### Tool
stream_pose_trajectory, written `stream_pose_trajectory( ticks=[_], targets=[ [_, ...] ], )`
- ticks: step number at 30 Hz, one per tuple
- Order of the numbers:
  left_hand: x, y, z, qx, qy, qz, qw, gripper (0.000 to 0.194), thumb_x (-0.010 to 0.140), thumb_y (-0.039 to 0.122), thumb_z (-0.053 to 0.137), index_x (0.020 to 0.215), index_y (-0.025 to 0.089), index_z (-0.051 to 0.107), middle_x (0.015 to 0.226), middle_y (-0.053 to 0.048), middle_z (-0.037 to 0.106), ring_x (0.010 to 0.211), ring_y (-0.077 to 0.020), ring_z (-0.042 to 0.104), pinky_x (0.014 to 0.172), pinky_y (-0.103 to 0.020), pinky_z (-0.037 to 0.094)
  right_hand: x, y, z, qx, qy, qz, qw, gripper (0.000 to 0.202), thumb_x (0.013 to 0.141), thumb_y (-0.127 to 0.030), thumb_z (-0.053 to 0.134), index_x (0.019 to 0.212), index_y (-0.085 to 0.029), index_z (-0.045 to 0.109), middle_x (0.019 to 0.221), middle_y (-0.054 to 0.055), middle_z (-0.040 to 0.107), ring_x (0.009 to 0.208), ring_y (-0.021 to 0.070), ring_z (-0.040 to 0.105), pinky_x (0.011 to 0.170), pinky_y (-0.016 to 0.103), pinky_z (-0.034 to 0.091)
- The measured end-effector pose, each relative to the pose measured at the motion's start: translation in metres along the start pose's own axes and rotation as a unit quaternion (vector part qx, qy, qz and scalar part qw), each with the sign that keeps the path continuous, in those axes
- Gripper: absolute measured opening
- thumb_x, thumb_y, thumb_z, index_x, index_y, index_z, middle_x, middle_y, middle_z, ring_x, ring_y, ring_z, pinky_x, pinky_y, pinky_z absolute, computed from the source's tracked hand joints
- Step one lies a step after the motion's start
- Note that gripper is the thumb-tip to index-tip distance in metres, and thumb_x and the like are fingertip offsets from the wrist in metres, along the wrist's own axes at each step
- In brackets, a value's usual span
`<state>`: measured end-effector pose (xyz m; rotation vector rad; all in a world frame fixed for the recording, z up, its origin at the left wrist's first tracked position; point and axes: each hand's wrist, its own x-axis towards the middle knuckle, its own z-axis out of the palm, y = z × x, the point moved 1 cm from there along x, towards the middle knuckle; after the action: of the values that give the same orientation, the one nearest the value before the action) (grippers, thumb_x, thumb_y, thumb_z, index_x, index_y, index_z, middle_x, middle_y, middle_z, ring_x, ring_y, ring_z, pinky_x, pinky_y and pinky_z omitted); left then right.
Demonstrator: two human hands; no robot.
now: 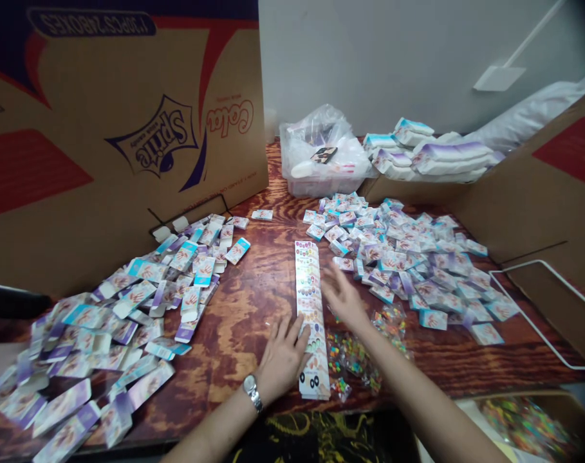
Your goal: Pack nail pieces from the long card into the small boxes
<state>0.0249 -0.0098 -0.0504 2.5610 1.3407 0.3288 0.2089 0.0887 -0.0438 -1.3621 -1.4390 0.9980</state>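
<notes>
A long stack of printed paper strips (309, 302) lies lengthwise on the wooden table in front of me. My left hand (283, 354), with a watch (252, 392) at the wrist, rests with spread fingers at the stack's left edge, its fingertips on the paper. Beside the upper right edge of the strips is my right hand (343, 296), fingers apart and nothing visible in it. Small clear bags of colourful pieces (352, 357) lie beneath and beside my right forearm.
Small cartons (147, 270) are heaped at left and more cartons (408, 247) at right. A large cardboard box (128, 193) stands back left. A plastic tub (316, 186) sits at the back. A box of candy bags (528, 424) is at lower right.
</notes>
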Motion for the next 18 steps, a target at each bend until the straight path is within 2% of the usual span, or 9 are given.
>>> stream_pose_trajectory(
  ticks=[1,3,5,7,9,13,16,18],
  targets=[
    [0.000,0.000,0.002,0.008,0.000,0.002,1.000,0.043,0.087,0.032,0.048,0.127,0.016,0.045,0.136,-0.016,0.043,0.128,-0.0342,0.032,0.098,-0.056,0.035,0.002,0.002,0.005,-0.098,-0.085,-0.051,0.990,0.064,0.079,-0.048,0.058,0.134,-0.020,0.040,0.136,0.014,0.044,0.127,0.0285,0.039,0.101,0.048,0.035],
    [0.000,0.000,0.003,0.018,-0.003,0.003,1.000,0.044,0.087,0.032,0.049,0.128,0.017,0.044,0.137,-0.015,0.042,0.128,-0.0342,0.033,0.097,-0.055,0.036,0.006,0.005,0.011,-0.262,-0.215,-0.130,0.932,0.069,0.076,-0.047,0.061,0.136,-0.019,0.039,0.143,0.015,0.034,0.135,0.0318,0.022,0.106,0.053,0.022],
    [-0.001,-0.001,0.003,0.020,-0.006,0.003,1.000,0.045,0.086,0.033,0.049,0.129,0.017,0.044,0.137,-0.015,0.043,0.127,-0.0345,0.034,0.097,-0.056,0.036,0.010,0.009,0.014,-0.362,-0.270,-0.162,0.877,0.069,0.076,-0.045,0.062,0.136,-0.019,0.038,0.144,0.016,0.033,0.135,0.0334,0.019,0.105,0.057,0.018],
    [-0.001,-0.001,0.004,0.016,-0.006,0.000,1.000,0.047,0.086,0.033,0.050,0.129,0.017,0.043,0.137,-0.015,0.042,0.127,-0.0345,0.034,0.097,-0.057,0.035,0.011,0.012,0.014,-0.403,-0.281,-0.182,0.852,0.065,0.078,-0.041,0.062,0.135,-0.021,0.039,0.141,0.015,0.037,0.133,0.0326,0.025,0.105,0.057,0.019],
    [-0.002,-0.001,0.007,0.007,-0.005,-0.005,1.000,0.047,0.086,0.032,0.050,0.129,0.017,0.042,0.138,-0.015,0.041,0.128,-0.0344,0.033,0.097,-0.057,0.035,0.009,0.014,0.015,-0.407,-0.267,-0.201,0.850,0.057,0.079,-0.037,0.063,0.131,-0.022,0.045,0.137,0.013,0.044,0.131,0.0312,0.032,0.104,0.056,0.021],
    [-0.002,-0.002,0.008,-0.038,0.027,-0.030,0.998,0.055,0.086,0.030,0.051,0.135,0.015,0.033,0.141,-0.018,0.035,0.131,-0.0323,0.029,0.099,-0.054,0.034,-0.007,0.006,0.016,-0.365,-0.215,-0.213,0.881,0.027,0.083,-0.025,0.059,0.109,-0.027,0.063,0.113,0.008,0.065,0.117,0.0283,0.050,0.101,0.056,0.026],
    [0.002,-0.009,-0.004,-0.100,0.100,-0.078,0.987,0.071,0.084,0.032,0.052,0.141,0.010,0.016,0.146,-0.022,0.021,0.136,-0.0307,0.016,0.103,-0.050,0.031,-0.020,-0.018,0.011,-0.293,-0.213,-0.214,0.907,0.020,0.085,-0.022,0.056,0.101,-0.026,0.066,0.100,0.006,0.070,0.105,0.0242,0.059,0.096,0.051,0.035],
    [0.007,-0.016,-0.015,-0.176,0.139,-0.107,0.969,0.071,0.082,0.035,0.055,0.140,0.011,0.021,0.146,-0.019,0.024,0.137,-0.0304,0.014,0.105,-0.051,0.026,-0.023,-0.041,0.004,-0.219,-0.247,-0.195,0.923,0.020,0.088,-0.024,0.051,0.101,-0.024,0.066,0.097,0.005,0.070,0.093,0.0193,0.063,0.086,0.038,0.045]
  ],
)
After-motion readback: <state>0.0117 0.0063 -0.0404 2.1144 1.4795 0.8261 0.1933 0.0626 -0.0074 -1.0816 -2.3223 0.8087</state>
